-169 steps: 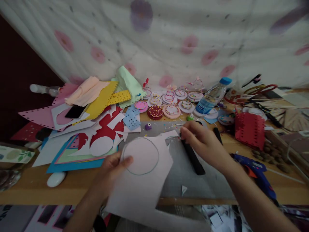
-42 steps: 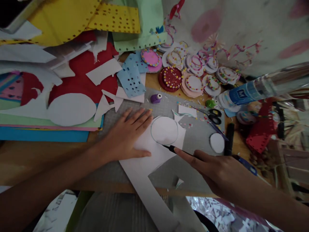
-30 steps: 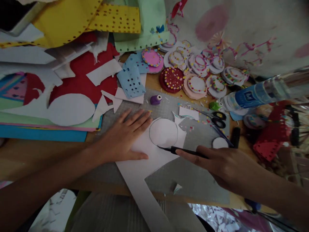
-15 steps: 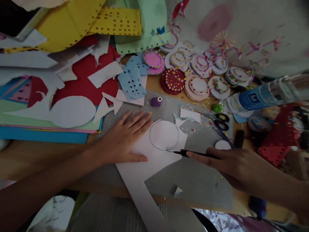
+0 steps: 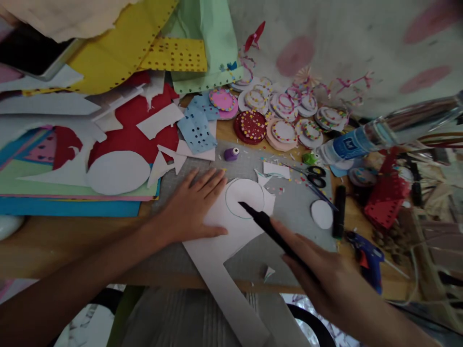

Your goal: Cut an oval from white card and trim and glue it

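Observation:
My left hand lies flat with its fingers spread, pressing on a white sheet of paper. A circle is outlined in green on that sheet, just right of my fingertips. My right hand is wrapped round a black craft knife, whose dark blade points up and left over the circle. Whether the tip touches the paper, I cannot tell. Beneath the sheet is a grey cutting mat. A small paper scrap lies on the mat near its front edge.
Scissors, a white disc, a black marker and a blue glue gun lie to the right. A plastic bottle stands behind. A purple punch sits at the mat's back. Coloured paper is piled left.
My right hand and the knife have moved left, and the blade has swung from the circle's lower edge to over its inside. The view has shifted; my left hand stays on the sheet.

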{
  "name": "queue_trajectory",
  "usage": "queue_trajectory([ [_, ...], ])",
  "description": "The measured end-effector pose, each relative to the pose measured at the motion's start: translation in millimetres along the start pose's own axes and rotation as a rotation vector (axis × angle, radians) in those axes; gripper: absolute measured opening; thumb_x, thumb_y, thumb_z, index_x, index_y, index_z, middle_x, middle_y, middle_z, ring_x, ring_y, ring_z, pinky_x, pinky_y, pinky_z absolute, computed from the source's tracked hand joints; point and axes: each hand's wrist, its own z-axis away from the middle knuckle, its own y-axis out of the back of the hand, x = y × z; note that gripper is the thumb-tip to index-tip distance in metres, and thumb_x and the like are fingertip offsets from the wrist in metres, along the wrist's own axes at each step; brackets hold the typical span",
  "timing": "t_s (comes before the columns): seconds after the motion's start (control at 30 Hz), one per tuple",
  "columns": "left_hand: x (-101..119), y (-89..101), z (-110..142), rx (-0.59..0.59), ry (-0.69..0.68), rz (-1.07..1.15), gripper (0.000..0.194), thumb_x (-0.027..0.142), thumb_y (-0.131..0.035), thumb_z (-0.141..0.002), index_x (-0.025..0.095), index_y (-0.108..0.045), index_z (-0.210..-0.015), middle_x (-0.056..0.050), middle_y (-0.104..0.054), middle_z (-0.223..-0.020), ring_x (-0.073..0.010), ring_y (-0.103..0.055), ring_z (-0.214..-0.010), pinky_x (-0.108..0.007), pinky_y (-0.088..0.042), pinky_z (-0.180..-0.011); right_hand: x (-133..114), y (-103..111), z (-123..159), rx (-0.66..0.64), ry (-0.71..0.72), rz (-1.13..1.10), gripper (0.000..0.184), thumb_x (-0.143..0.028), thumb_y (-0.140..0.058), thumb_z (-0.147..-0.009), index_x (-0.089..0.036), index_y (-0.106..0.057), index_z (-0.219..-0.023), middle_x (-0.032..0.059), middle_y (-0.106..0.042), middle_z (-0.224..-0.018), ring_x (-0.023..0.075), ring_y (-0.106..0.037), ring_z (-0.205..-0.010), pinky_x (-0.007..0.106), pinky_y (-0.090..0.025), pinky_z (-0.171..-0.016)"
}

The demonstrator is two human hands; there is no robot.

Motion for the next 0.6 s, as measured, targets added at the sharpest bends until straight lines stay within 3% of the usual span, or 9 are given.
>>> queue_trajectory([
  [0.07, 1, -1.3, 0, 0.014, 0.0, 0.009, 0.103, 0.08, -0.032, -0.081, 0.005, -0.022, -0.151, -0.015, -0.014, -0.16, -0.0306, -0.012, -0.148, -0.049, 0.002, -0.118, -21, -21, -3, 0.054, -0.059, -0.053, 0.059, -0.019, -0.034, -0.098, -0.029, -0.016, -0.154, 0.006, -0.07, -0.1, 0.0163, -0.07, -0.067, 0.026, -0.059, -0.063],
  [0.2, 0, -3.0, 1, 0.047, -0.004, 0.025, 0.102, 0.079, -0.034, -0.081, 0.005, -0.023, -0.151, -0.015, -0.013, -0.16, -0.0298, -0.012, -0.148, -0.048, 0.003, -0.118, -47, -48, -9, 0.113, -0.168, -0.09, 0.058, -0.019, -0.035, -0.097, -0.026, -0.021, -0.153, 0.0057, -0.068, -0.092, 0.0167, -0.069, -0.065, 0.028, -0.059, -0.064],
  [0.37, -1, -4.0, 4, 0.079, -0.008, 0.056, 0.1, 0.078, -0.036, -0.082, 0.006, -0.025, -0.151, -0.015, -0.015, -0.159, -0.0291, -0.013, -0.148, -0.048, 0.001, -0.119, -56, -54, -12, 0.138, -0.248, -0.039, 0.056, -0.02, -0.036, -0.098, -0.026, -0.025, -0.152, 0.0064, -0.069, -0.092, 0.0192, -0.07, -0.069, 0.031, -0.059, -0.069],
  [0.6, -1, -6.5, 6, 0.108, -0.016, 0.073, 0.1, 0.078, -0.037, -0.082, 0.006, -0.024, -0.151, -0.015, -0.017, -0.159, -0.0298, -0.014, -0.148, -0.049, -0.001, -0.119, -57, -55, -13, 0.115, -0.244, -0.003, 0.057, -0.02, -0.037, -0.097, -0.025, -0.025, -0.153, 0.0084, -0.07, -0.099, 0.0204, -0.071, -0.074, 0.031, -0.059, -0.072],
])
